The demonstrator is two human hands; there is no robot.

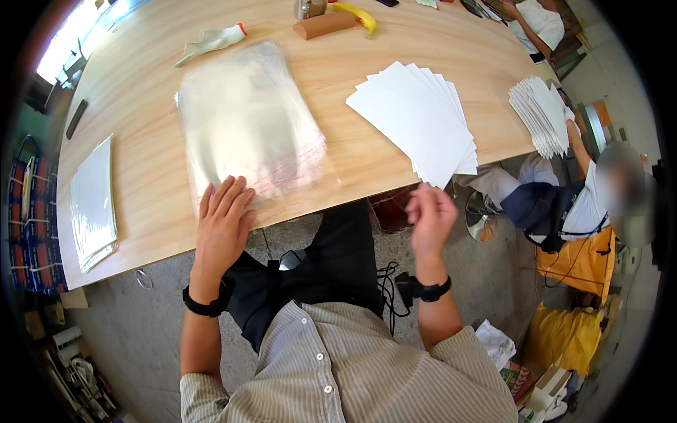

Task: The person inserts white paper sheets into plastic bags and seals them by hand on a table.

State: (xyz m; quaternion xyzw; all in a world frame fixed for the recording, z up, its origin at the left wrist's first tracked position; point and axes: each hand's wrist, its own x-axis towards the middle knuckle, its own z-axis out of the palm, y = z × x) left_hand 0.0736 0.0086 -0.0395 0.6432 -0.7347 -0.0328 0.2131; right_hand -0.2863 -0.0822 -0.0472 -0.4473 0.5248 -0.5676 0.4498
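A stack of clear plastic bags (pixel 243 113) lies on the table in front of me, its edges slightly fanned. My left hand (pixel 224 211) rests on the stack's near left corner, fingers stretched out and open. To the right is a fanned pile of white paper sheets (pixel 416 116), one corner reaching past the table's near edge. Right by that corner, my right hand (pixel 431 215) is closed with curled fingers. Whether it pinches a sheet is hidden. At the far left of the table sits a smaller pile of white sheets in clear plastic (pixel 94 201).
Toward the back lie a glove (pixel 211 44), a brown block (pixel 326 26) and a banana (pixel 360 15). A black bar-shaped object (pixel 77 119) is near the left edge. On the right, a co-worker (pixel 564 204) has a hand at another fanned paper stack (pixel 537 116). Another person (pixel 539 25) sits beyond.
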